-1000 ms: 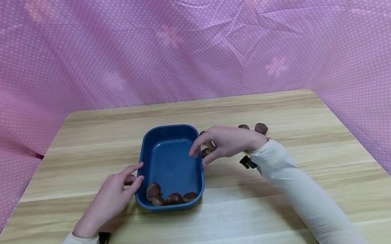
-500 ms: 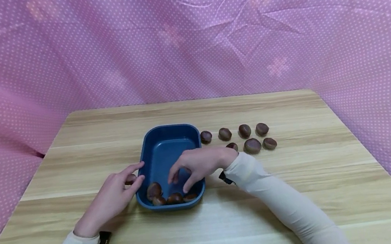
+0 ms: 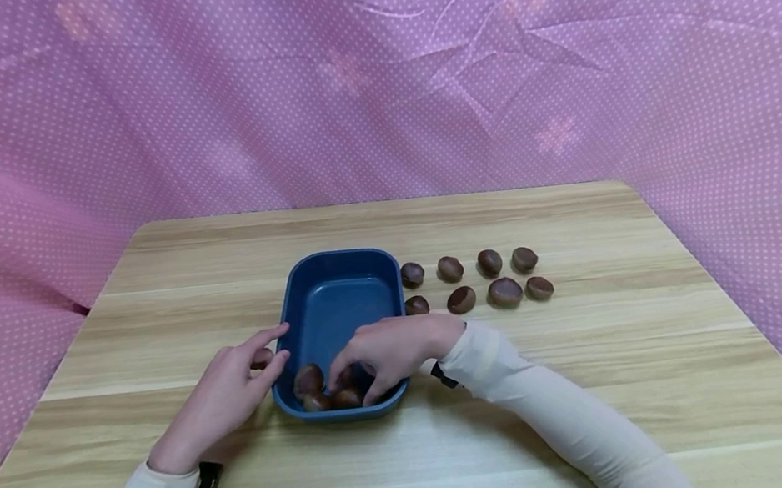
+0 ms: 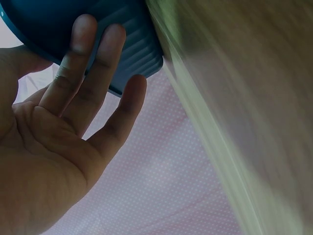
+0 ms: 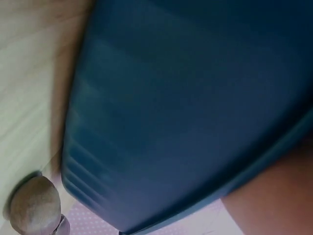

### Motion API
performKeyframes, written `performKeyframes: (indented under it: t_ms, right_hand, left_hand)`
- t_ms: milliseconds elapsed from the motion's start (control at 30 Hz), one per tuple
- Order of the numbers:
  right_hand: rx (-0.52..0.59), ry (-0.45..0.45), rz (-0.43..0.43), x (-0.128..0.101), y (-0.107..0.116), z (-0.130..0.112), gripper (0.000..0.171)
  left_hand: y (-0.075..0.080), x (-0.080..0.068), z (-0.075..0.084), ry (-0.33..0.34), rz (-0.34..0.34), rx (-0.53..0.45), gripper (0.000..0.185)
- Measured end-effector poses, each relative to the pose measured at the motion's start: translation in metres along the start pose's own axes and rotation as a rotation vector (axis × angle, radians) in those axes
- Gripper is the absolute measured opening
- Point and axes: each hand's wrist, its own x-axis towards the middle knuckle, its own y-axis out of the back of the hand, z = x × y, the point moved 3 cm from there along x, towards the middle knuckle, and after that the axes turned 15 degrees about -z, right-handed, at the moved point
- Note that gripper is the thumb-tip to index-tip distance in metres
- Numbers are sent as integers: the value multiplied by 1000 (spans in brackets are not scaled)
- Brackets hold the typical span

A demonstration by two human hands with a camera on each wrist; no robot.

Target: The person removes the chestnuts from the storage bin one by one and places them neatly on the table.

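Beside the blue tray (image 3: 337,286), eight chestnuts (image 3: 473,282) lie clear; right hand (image 3: 385,354) curls inside, grasp hidden.

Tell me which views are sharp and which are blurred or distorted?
Head view: sharp, evenly lit, the table edges bent by the wide lens. Left wrist view: the left hand clear, wood smeared. Right wrist view: the blue tray soft, very close.

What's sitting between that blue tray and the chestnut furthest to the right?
From the head view, between the blue tray and the far-right chestnut: rows of other chestnuts on bare wood.
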Motion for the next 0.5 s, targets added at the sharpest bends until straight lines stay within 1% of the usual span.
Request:
performKeyframes:
  t_ms: [300, 500]
  right_hand:
    - [-43, -44, -14, 3, -5, -4, 46]
    - [-41, -27, 29, -1, -3, -3, 46]
  left_hand:
    - [-5, -1, -2, 14, -11, -5, 44]
    - [-4, -1, -1, 11, -10, -3, 45]
